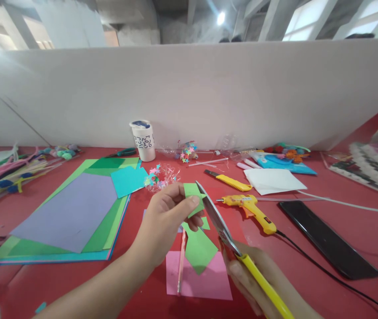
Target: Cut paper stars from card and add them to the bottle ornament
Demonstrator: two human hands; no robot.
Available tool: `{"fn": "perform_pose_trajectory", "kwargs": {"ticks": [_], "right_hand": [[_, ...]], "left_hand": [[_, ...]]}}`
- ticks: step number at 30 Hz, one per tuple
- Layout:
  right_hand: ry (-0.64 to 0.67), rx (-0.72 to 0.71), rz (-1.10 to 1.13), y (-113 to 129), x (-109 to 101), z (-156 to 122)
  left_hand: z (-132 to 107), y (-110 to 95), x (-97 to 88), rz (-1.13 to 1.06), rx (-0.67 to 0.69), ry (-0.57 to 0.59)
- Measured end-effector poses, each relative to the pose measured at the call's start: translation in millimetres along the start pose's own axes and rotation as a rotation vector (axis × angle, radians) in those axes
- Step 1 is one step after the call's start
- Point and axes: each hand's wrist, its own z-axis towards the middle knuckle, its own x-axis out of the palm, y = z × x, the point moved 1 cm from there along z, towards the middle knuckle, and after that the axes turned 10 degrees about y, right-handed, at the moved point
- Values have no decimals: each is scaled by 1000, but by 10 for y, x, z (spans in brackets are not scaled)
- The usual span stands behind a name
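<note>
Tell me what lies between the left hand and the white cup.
In the head view, a clear packet of coloured stars lies between the left hand and the white cup.

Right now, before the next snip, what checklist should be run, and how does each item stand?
1. Left hand pinches the green paper: ok.
2. Right hand grips the scissors: ok.
3. Scissor blades meet the paper's edge: ok.
4. Left fingers clear of the blades: cannot tell; the thumb sits very near.
5. Glue gun lies apart from both hands: ok.
6. Cut line marked on the paper: cannot tell.
</note>
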Motion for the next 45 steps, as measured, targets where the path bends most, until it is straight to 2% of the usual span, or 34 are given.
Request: {"fn": "perform_pose_trajectory", "kwargs": {"ticks": [3,6,9,15,21,26,30,34,39,45], "right_hand": [[-28,-13,21,8,-21,19],[-10,-93,-12,48,-56,45],[15,-149,-21,89,-78,56],[43,-107,-5,76,-82,55],[77,-100,-20,48,-71,56],[54,-67,-15,15,-59,47],[48,-78,-18,45,-70,53],[41,-31,3,77,-78,59],[8,-4,0,29,-89,72],[64,-53,-25,21,-99,80]], "left_hand": [[-2,-21,17,-41,-39,16],[1,-28,5,-9,-73,21],[16,-22,-48,20,-81,-28],[36,-27,-126,17,-35,-112],[32,-103,-118,-51,-7,-68],[46,-156,-155,-7,-19,-98],[51,-149,-175,26,-51,-103],[57,-115,-178,30,-71,-92],[63,-89,-193,-5,-30,-78],[53,-110,-162,-12,0,-47]]}}
